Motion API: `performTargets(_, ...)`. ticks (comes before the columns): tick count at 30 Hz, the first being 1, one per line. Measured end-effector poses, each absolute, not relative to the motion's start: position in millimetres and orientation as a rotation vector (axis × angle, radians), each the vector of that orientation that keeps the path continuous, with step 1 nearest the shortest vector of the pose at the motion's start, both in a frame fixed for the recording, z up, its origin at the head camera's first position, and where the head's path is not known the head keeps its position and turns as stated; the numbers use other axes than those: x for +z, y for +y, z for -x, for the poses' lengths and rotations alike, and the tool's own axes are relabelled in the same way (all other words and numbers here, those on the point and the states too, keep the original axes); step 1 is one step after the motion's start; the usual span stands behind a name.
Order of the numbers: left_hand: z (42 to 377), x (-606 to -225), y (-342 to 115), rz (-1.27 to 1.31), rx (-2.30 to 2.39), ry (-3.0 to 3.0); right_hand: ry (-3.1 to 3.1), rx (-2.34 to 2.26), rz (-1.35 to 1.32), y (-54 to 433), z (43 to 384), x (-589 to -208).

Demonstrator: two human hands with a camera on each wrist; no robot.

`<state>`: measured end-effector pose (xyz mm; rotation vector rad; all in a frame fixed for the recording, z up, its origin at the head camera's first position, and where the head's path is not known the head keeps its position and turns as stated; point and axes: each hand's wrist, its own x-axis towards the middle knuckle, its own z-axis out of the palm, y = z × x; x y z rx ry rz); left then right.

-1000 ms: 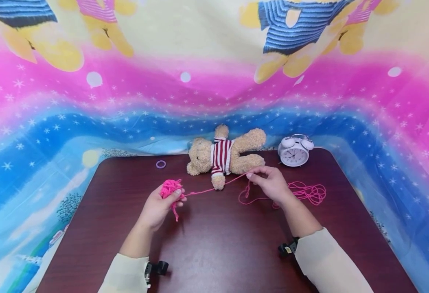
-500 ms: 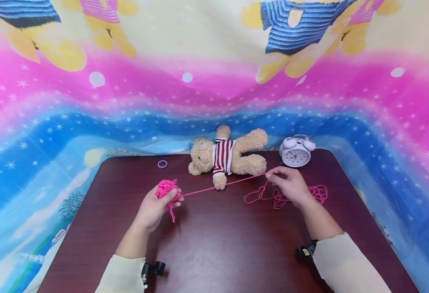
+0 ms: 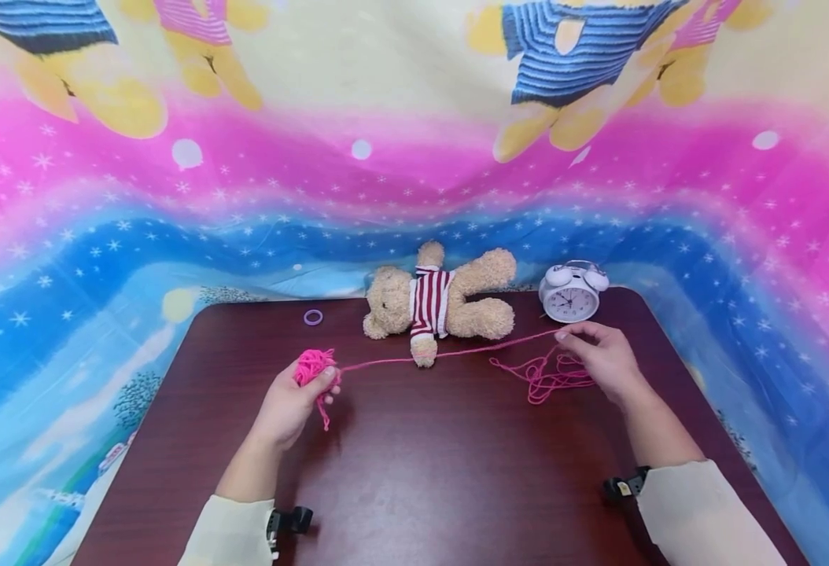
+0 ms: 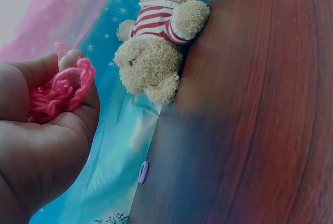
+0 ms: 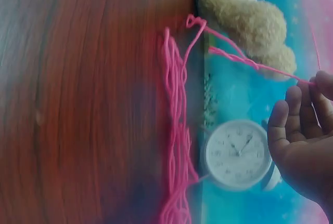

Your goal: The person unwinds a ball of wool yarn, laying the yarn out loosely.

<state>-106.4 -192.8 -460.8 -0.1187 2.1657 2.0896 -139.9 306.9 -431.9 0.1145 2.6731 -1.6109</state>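
Observation:
My left hand (image 3: 292,405) grips a bundle of pink yarn (image 3: 313,368), and a short tail of it dangles below the fingers. In the left wrist view the yarn bundle (image 4: 60,94) sits in the palm between thumb and curled fingers. From there a strand (image 3: 386,362) runs across to my right hand (image 3: 607,360), which pinches it between thumb and index finger. Loose loops of the same yarn (image 3: 545,379) lie on the table beneath and left of the right hand. The right wrist view shows the pinched strand at the fingertips (image 5: 312,81) and the long loops (image 5: 177,115).
A teddy bear (image 3: 429,303) in a red-and-white striped top lies on its back at the table's far edge. A white alarm clock (image 3: 570,292) stands to its right, a purple ring (image 3: 313,317) to its left. Printed cloth (image 3: 414,181) hangs behind the table (image 3: 414,487).
My right hand has moved right, drawing the strand out longer between the hands. The left hand has shifted slightly left with the bundle. The loose loops have been dragged a little.

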Motion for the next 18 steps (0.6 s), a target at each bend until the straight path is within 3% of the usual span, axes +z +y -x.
performTargets(18, 103, -460, -212, 0.185, 2.033, 2.224, 2.747, -1.559, -0.258, 357, 134, -429)
